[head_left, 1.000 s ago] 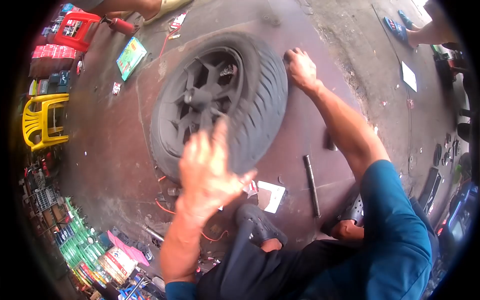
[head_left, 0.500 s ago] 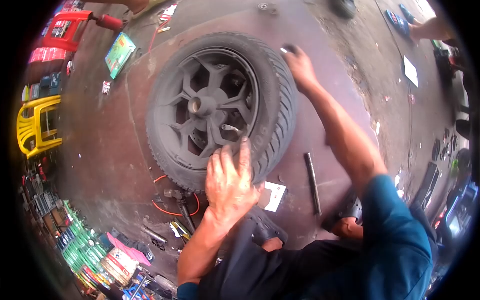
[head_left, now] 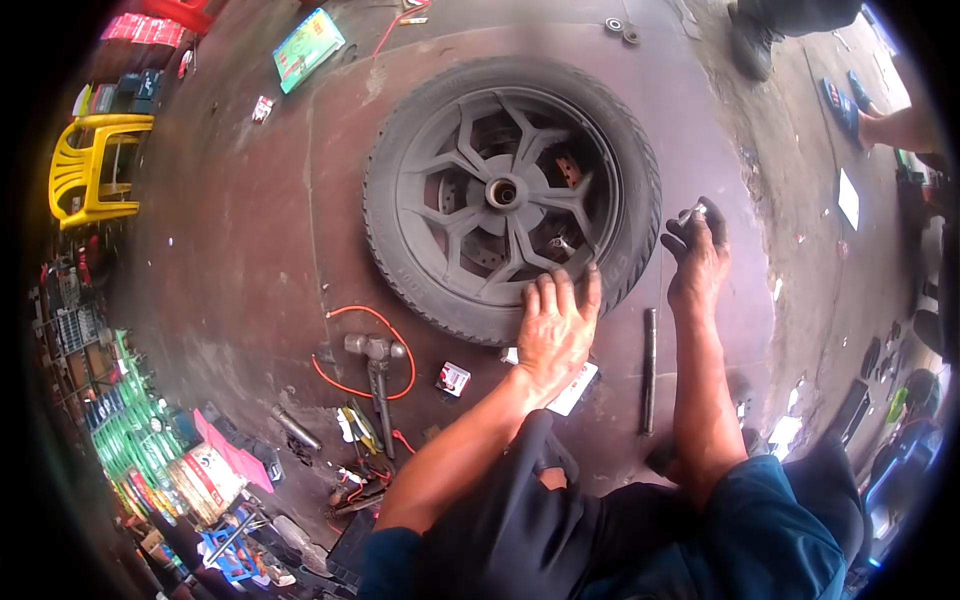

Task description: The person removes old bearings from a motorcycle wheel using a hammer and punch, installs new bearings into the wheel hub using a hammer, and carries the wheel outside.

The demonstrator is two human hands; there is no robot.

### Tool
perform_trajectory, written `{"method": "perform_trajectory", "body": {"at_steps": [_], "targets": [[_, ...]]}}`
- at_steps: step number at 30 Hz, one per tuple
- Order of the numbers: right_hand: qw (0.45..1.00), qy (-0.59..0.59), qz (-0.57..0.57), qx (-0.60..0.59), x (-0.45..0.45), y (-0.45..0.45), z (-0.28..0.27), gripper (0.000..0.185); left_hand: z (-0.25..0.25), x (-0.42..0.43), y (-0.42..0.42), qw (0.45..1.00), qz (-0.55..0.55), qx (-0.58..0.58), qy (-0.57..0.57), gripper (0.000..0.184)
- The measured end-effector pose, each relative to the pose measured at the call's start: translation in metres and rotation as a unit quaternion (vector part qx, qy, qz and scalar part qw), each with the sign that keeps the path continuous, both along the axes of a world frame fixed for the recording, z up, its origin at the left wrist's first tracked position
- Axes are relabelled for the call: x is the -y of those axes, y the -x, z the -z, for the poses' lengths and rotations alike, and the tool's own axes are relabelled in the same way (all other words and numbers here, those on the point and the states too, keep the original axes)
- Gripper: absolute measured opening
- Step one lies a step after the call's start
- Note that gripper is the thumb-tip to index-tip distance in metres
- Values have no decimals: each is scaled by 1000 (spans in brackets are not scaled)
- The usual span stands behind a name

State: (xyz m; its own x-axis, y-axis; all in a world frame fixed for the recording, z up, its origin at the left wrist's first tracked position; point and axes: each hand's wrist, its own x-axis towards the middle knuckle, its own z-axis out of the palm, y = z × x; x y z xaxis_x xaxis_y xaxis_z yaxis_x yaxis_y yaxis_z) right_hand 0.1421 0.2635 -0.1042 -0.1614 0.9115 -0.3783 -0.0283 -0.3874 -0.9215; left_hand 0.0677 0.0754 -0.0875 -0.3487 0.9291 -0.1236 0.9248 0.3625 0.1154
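A wheel with a black tire and a grey spoked rim lies flat on the floor, its hub hole facing up. My left hand rests on the near side of the tire, fingers stretched toward the rim, gripping nothing. Right of the tire and apart from it, my right hand is closed on a small shiny metal piece held at the fingertips. Its exact kind cannot be made out. A valve stem shows inside the rim.
A hammer lies beside an orange cord. Right of my left arm is a dark metal bar. Two ring-shaped parts lie beyond the wheel. A yellow chair stands left; another person's shoe is at upper right.
The wheel has gone from tilted up to flat on the floor. My right hand has come from behind the tire toward me, with the metal piece now visible. My left hand stays on the tire.
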Motion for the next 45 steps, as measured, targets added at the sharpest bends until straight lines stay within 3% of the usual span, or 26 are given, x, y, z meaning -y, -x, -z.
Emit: {"method": "perform_trajectory", "body": {"at_steps": [5, 15, 19, 22, 25, 26, 27, 30, 32, 33, 36, 38, 39, 41, 44, 45], "targets": [[994, -103, -27, 35, -9, 9, 0, 41, 5, 5, 0, 1000, 1, -7, -14, 69], [978, -182, -97, 27, 3, 27, -27, 32, 1, 47, 11, 998, 57, 35, 0, 66], [976, -196, -66, 67, 12, 26, -26, 31, 11, 67, -3, 995, 71, 30, -61, 76], [968, -231, -93, 36, 21, 29, -27, 30, 14, 59, -19, 997, 64, 11, -31, 77], [960, -209, -188, 3, 43, 41, -41, 31, 6, 53, -20, 990, 26, 115, -83, 61], [952, -194, -234, -31, 51, 46, -45, 32, 3, 53, -15, 982, 16, 161, -100, 58], [939, -213, -268, -34, 57, 49, -46, 34, -7, 55, -3, 948, -52, 252, -189, 49], [906, -250, -341, -25, 80, 49, -41, 45, -37, 43, 30, 750, -316, 442, -376, 43], [869, -321, -376, 18, 93, 49, -40, 62, -48, 39, 60, 760, -306, 463, -340, 45], [851, -356, -385, 21, 96, 49, -37, 66, -42, 35, 70, 793, -234, 421, -373, 42], [811, -436, -389, 28, 93, 51, -33, 73, -42, 29, 79, 799, -212, 436, -355, 28], [788, -458, -411, 34, 87, 51, -32, 74, -39, 26, 82, 721, -251, 541, -353, 21], [766, -474, -429, 62, 81, 49, -37, 74, -40, 23, 84, 749, -244, 494, -368, 17], [815, -461, -349, 45, 68, 44, -41, 64, -32, 18, 95, 838, -195, 330, -388, 19], [879, -424, -216, 43, 46, 30, -35, 54, -17, 9, 106, 887, -152, 232, -368, 23], [877, -423, -219, 55, 41, 21, -35, 53, -13, 9, 106, 900, -145, 213, -352, 24]]}}
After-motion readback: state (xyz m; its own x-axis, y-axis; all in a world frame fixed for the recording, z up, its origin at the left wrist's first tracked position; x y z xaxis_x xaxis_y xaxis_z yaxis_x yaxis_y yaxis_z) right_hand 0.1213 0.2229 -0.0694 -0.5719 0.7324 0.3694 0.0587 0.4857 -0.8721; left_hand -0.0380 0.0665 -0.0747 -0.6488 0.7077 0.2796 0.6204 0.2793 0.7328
